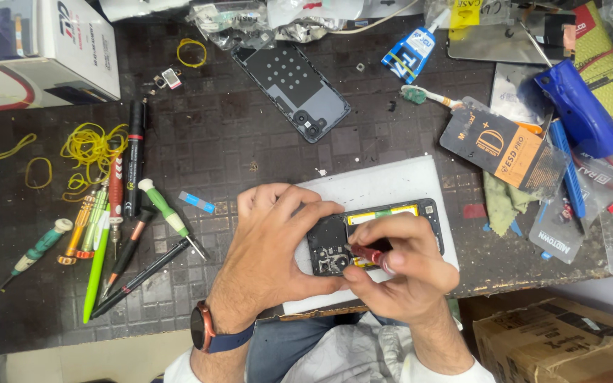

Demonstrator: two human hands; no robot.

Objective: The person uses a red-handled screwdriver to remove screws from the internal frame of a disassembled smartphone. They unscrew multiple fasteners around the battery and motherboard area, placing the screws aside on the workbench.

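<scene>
Right hand (402, 273) pinching red screwdriver (368, 254), opened phone (374, 237) under fingers (384, 228)

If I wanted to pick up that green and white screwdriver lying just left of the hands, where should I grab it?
Probably by the thick green-and-white handle of the screwdriver, coming from above. It lies flat on the dark mat, handle pointing up-left and thin metal tip down-right toward the left hand. Other tools lie close on its left, so pinch across the handle's upper end, where there seems to be more room.
</scene>
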